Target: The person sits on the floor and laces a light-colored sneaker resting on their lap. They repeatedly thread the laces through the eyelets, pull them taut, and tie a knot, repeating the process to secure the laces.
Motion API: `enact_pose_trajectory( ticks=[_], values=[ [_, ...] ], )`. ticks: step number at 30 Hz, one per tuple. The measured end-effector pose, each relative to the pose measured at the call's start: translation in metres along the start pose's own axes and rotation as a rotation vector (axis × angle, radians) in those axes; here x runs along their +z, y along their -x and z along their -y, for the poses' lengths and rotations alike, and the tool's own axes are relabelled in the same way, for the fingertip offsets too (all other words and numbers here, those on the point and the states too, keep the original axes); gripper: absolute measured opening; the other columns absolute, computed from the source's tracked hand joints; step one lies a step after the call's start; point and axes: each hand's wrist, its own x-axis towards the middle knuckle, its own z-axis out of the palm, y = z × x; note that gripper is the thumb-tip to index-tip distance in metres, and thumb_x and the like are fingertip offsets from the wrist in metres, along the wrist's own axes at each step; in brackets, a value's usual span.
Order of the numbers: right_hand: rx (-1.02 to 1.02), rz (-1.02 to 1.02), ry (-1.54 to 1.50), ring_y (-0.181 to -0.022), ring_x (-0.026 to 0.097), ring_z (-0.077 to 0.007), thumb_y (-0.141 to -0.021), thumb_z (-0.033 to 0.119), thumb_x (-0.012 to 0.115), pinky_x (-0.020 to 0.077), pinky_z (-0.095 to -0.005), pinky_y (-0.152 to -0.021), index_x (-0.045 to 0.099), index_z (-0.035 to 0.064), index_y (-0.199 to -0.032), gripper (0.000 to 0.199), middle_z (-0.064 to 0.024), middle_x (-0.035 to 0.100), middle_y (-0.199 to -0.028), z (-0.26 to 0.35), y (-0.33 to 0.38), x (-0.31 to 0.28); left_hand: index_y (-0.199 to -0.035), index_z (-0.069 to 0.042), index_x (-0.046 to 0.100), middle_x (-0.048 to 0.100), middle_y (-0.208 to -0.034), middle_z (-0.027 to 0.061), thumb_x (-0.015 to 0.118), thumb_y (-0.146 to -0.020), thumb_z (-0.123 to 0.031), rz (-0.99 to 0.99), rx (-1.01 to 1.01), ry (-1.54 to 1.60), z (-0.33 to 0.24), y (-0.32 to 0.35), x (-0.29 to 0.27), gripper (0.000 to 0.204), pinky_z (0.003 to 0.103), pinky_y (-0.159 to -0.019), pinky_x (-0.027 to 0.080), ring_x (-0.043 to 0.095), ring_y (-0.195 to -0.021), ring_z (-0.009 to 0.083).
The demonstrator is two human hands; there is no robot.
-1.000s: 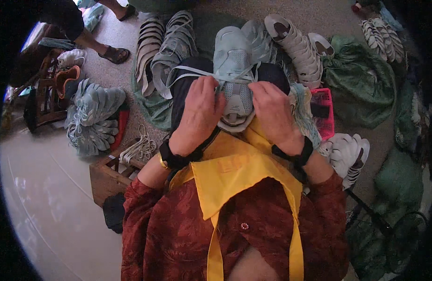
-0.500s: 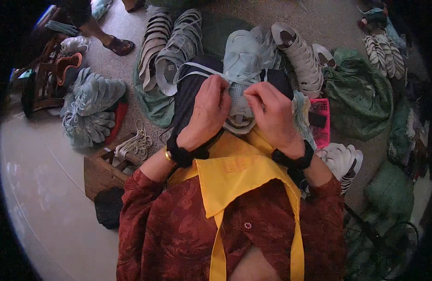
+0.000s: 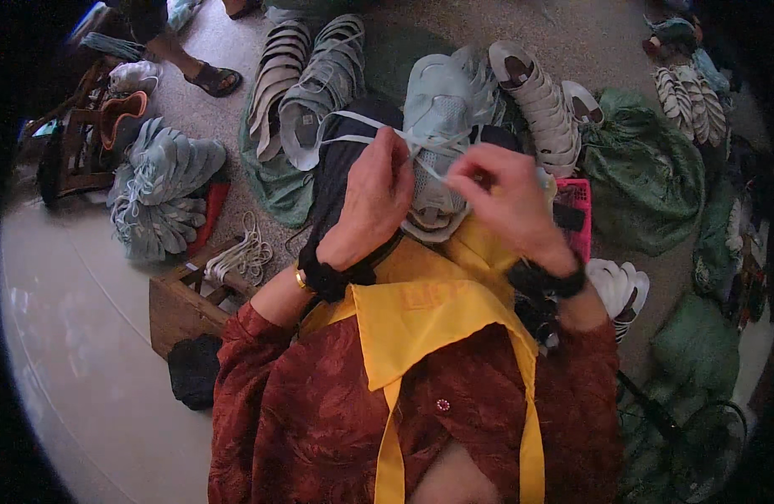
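A pale grey-blue shoe upper (image 3: 438, 91) lies between my knees, its toe pointing away from me and its open heel end toward my yellow apron (image 3: 420, 302). A light flat shoelace (image 3: 351, 115) loops out to the left and crosses over the upper's tongue. My left hand (image 3: 377, 181) is closed in a pinch on the lace, at the upper's left edge. On the right side, my right hand (image 3: 511, 197) pinches a stretch of lace that runs taut from the eyelets. The fingertips of both hands are partly hidden.
Rows of nested shoe uppers (image 3: 324, 80) lie ahead on the left, with more stacked uppers (image 3: 534, 109) on the right. Beside me are a wooden stool (image 3: 181, 307) with laces (image 3: 243, 256), a pink basket (image 3: 578, 227) and a green sack (image 3: 643, 172). A person's sandalled foot (image 3: 213, 80) is far left.
My right hand has moved right and slightly toward me, drawing the lace out from the upper. My left hand has stayed nearly in place.
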Motion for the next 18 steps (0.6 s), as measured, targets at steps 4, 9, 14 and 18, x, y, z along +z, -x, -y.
enact_pose_trajectory(
  ticks=[4, 9, 14, 18],
  values=[
    [0.045, -0.034, -0.563, -0.063, 0.051, -0.0081, -0.092, 0.012, 0.067, 0.0396, -0.0229, -0.057, 0.058, 0.0041, -0.080, 0.017, 0.0001, 0.053, -0.076, 0.040, 0.039, -0.074, -0.096, -0.002, 0.051, 0.056, -0.083, 0.0165, 0.061, -0.083, 0.005, -0.037, 0.049, -0.012, -0.001, 0.002, -0.002, 0.017, 0.042, -0.066, 0.046, 0.057, -0.074, 0.0377],
    [-0.018, -0.077, -0.799, -0.060, 0.045, -0.0067, -0.095, 0.016, 0.066, 0.0370, -0.0212, -0.055, 0.058, 0.0024, -0.087, 0.018, -0.0028, 0.051, -0.075, 0.052, 0.036, -0.067, -0.094, -0.002, 0.055, 0.058, -0.082, 0.0130, 0.067, -0.082, 0.003, 0.086, 0.197, 0.072, -0.028, -0.001, 0.007, 0.018, 0.038, -0.063, 0.047, 0.060, -0.072, 0.0327],
    [-0.113, -0.006, -0.765, -0.068, 0.053, -0.0078, -0.099, 0.016, 0.062, 0.0424, -0.0220, -0.061, 0.058, 0.0040, -0.090, 0.016, -0.0041, 0.058, -0.090, 0.054, 0.022, -0.053, -0.095, -0.002, 0.056, 0.059, -0.081, 0.0125, 0.068, -0.083, 0.001, 0.198, 0.241, 0.092, -0.038, -0.007, 0.013, 0.018, 0.036, -0.064, 0.048, 0.061, -0.073, 0.0321],
    [0.038, -0.170, -1.004, -0.067, 0.053, -0.0079, -0.102, 0.021, 0.057, 0.0431, -0.0229, -0.060, 0.056, 0.0058, -0.097, 0.016, -0.0036, 0.058, -0.086, 0.040, 0.028, -0.055, -0.097, -0.002, 0.055, 0.059, -0.082, 0.0102, 0.067, -0.087, 0.000, 0.238, 0.145, 0.139, -0.018, -0.004, 0.003, 0.016, 0.033, -0.067, 0.048, 0.062, -0.075, 0.0267]
  ],
)
